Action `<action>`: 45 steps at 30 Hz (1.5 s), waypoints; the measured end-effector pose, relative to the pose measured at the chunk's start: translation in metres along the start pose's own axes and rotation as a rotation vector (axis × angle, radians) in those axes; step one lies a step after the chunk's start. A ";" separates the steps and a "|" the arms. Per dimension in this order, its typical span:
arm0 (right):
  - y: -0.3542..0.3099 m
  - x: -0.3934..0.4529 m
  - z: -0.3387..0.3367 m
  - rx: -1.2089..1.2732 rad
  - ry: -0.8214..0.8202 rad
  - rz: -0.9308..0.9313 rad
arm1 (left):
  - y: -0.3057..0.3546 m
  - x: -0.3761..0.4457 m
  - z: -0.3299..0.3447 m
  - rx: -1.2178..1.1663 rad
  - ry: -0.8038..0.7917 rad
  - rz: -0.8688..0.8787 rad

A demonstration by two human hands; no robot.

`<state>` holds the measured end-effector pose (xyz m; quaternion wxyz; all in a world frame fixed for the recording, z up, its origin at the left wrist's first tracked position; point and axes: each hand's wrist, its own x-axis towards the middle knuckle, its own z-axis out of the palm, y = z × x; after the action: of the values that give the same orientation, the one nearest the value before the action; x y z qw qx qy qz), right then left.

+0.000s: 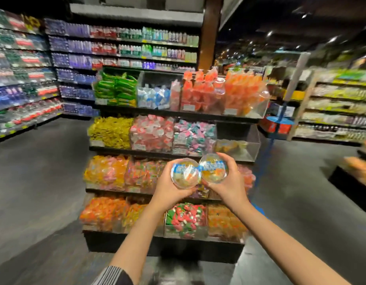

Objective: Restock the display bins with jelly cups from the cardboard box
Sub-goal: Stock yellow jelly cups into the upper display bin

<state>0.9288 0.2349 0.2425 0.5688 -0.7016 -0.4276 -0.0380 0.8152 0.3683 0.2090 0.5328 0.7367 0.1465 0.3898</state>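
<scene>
Two jelly cups held up side by side in front of a tiered candy display [173, 118], rims nearly touching. Left hand [171, 193] curled around the left jelly cup [184, 173] from below and behind; right hand [229, 183] wrapped around the right jelly cup [213, 168], thumb over its far edge. Both cups clear, blue-and-white label on top, yellowish filling inside. Hands close together, each clamped on its own cup. Striped sleeve [114, 276] at the near left edge.

Behind the cups, four levels of clear bins: top row with green packets [116, 89], blue-white sweets [153, 97] and orange-red jelly packs [223, 91]; second row with yellow sweets [111, 130], pink ones [151, 132], mixed pastel ones [193, 134], and a nearly empty bin [237, 142] at far right holding a few similar cups. Third and bottom rows packed with orange, pink, and red-green sweets, partly hidden by the arms and cups.

Drink shelves [120, 44] far left and far behind. More shelving [338, 103] at right, blurred. Blue-and-red cart [278, 124] beyond the display's right corner. Dark grey floor [40, 182] all around. No cardboard box in view.
</scene>
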 end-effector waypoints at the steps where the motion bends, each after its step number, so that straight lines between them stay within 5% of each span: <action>1: 0.014 0.009 -0.012 -0.019 0.017 0.013 | -0.004 0.011 0.017 -0.007 -0.019 0.003; 25: 0.287 0.295 -0.072 -0.146 0.114 0.279 | -0.176 0.369 0.228 0.003 -0.292 -0.044; 33: 0.410 0.387 -0.111 -0.206 -0.030 0.372 | -0.243 0.444 0.298 0.263 -0.184 -0.135; 37: 0.474 0.426 -0.129 -0.132 -0.030 0.426 | -0.264 0.479 0.337 0.396 0.091 -0.216; 41: 0.525 0.471 -0.131 -0.118 -0.096 0.408 | -0.303 0.508 0.367 0.686 0.172 -0.141; 45: 0.562 0.501 -0.120 -0.167 -0.191 0.397 | -0.323 0.520 0.377 0.703 0.076 -0.065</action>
<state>1.6587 0.4210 0.1255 0.4620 -0.8169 -0.3287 0.1059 1.4948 0.5695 0.0876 0.2532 0.8549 0.3146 0.3255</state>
